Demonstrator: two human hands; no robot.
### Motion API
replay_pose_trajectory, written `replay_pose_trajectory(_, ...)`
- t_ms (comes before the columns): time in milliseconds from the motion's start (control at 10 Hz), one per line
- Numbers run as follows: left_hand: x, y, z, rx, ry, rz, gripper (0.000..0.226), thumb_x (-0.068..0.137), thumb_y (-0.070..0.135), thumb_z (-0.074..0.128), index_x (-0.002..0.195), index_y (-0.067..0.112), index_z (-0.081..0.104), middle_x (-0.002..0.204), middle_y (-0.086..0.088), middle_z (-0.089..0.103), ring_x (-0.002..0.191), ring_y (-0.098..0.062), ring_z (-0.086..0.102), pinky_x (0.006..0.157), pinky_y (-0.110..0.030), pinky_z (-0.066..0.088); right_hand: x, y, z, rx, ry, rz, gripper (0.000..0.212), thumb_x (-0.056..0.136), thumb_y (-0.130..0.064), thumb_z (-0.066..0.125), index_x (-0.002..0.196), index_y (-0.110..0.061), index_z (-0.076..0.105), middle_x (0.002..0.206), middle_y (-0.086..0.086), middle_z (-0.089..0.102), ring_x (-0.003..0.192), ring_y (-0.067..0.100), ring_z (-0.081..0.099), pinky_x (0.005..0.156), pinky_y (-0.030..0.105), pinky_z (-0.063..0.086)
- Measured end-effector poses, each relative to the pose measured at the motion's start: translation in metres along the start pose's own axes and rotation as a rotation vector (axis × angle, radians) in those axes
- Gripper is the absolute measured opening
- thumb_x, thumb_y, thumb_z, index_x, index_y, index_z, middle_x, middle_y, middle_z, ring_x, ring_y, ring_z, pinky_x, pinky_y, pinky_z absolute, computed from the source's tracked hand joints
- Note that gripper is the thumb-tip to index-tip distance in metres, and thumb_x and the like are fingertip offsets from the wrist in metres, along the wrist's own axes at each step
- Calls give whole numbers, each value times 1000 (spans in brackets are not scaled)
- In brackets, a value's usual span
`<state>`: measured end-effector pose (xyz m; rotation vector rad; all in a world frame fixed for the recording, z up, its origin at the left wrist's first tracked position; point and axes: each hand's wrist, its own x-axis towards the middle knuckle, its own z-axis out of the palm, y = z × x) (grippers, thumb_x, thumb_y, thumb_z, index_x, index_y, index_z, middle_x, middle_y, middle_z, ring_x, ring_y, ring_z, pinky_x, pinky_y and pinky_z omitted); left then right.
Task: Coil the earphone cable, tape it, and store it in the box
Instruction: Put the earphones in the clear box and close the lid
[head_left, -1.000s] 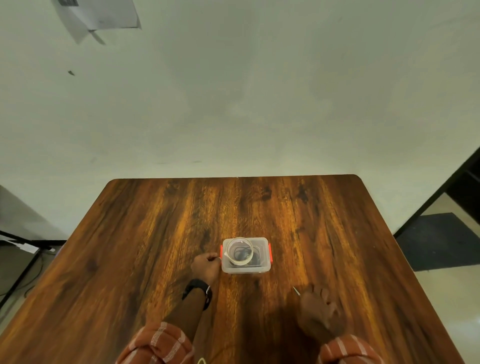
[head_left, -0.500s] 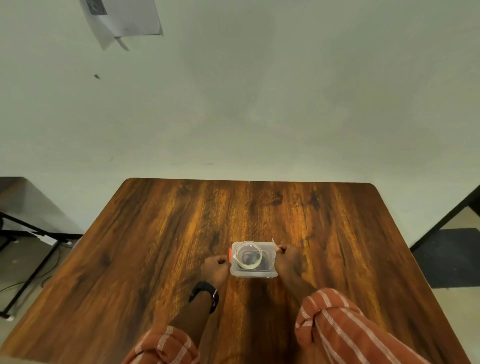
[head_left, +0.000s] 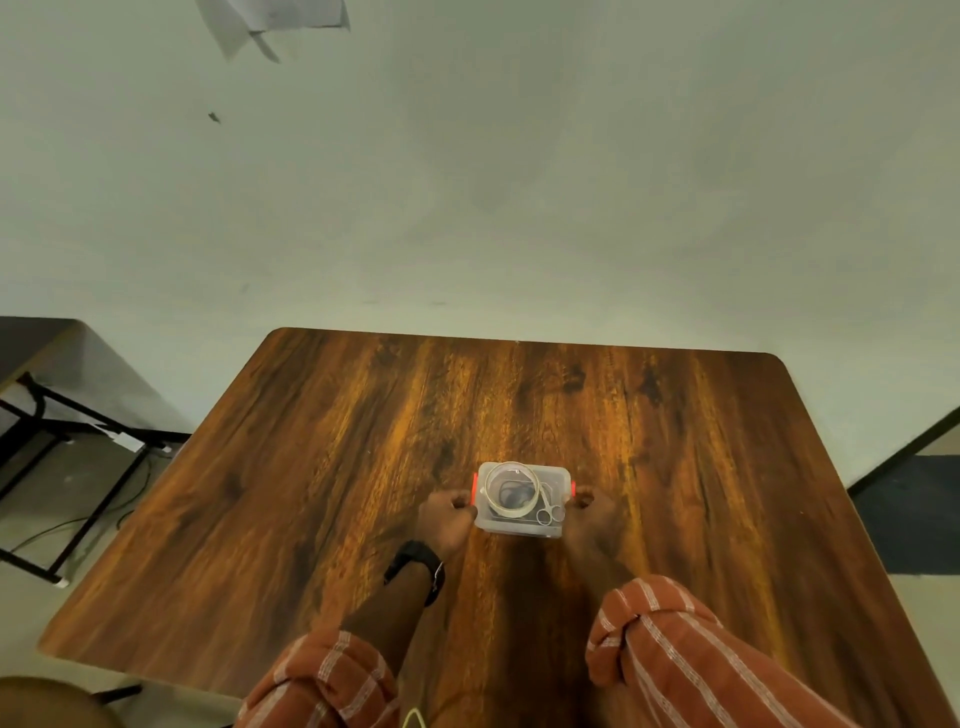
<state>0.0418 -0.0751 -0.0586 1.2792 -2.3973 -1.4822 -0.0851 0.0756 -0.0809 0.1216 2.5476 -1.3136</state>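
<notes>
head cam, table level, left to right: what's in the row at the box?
left hand → left orange latch → tape roll → scissors → right orange latch → right hand. Tape roll and scissors sit in the clear box; a hand at each side.

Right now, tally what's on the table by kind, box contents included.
Clear box: 1
Red latches: 2
Tape roll: 1
Scissors: 1
Dark item under the tape, unclear what: 1
Hands at the latches: 2
Total: 8
</notes>
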Motion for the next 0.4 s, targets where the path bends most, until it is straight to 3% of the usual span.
replay_pose_trajectory(100, 3, 8, 6, -14, -6, -7, 19, 88, 17, 57, 84, 5, 72, 87, -16, 72, 87, -37, 66, 74, -46, 54, -4, 6, -8, 71, -52, 58, 27, 85, -9, 69, 112, -10, 69, 108, 9, 72, 95, 25, 67, 77, 34, 54)
replay_pose_trajectory(200, 5, 12, 10, -6, -30, -6, 19, 89, 17, 57, 84, 5, 71, 87, -17, 71, 82, -34, 65, 73, -45, 52, 2, 6, -15, 83, -63, 56, 26, 84, -8, 70, 110, -9, 70, 106, 9, 73, 92, 22, 66, 75, 31, 52)
replay_pose_trajectory(300, 6, 21, 8, 53, -49, 5, 20, 90, 17, 58, 81, 2, 68, 80, -18, 67, 67, -22, 56, 66, -38, 47, 5, -1, -37, 14, -121, 19, 13, 85, -10, 70, 97, -13, 71, 99, 6, 74, 84, 17, 63, 72, 29, 53)
replay_pose_trajectory(400, 4, 30, 6, 92, -63, 41, 17, 92, 19, 59, 84, 7, 67, 77, -7, 66, 66, -15, 57, 69, -34, 52, 10, -3, -52, -60, -172, -35, 4, 91, -22, 63, 94, -23, 65, 93, -4, 68, 81, 11, 60, 66, 20, 48)
